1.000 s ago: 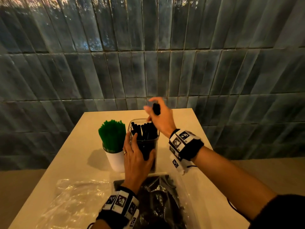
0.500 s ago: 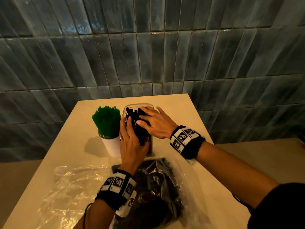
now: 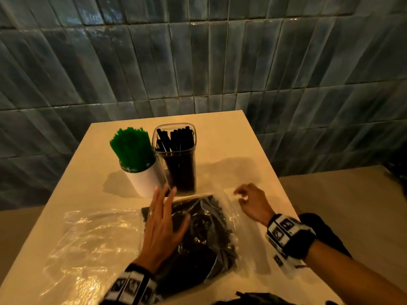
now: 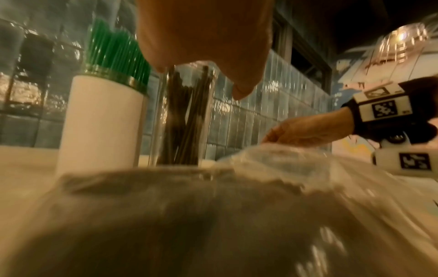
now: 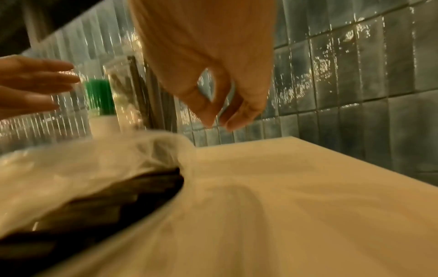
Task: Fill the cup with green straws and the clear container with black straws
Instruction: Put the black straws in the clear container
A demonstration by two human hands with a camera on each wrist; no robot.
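A white cup packed with green straws stands mid-table. Right beside it, the clear container holds black straws. Neither hand touches them. My left hand is flat with straight fingers, hovering over the near end of a clear bag of black straws, its fingertips just short of the container's base. My right hand hangs loosely curled above the bag's right edge and holds nothing. In the right wrist view its fingertips are apart from the plastic.
An empty crumpled clear bag lies at the near left of the cream table. A tiled wall rises right behind the table's far edge. A dark item lies at the near table edge.
Both hands left the clear container and drew back toward me over the bag. The right hand released the black straws into the container. The left hand let go of the container's side.
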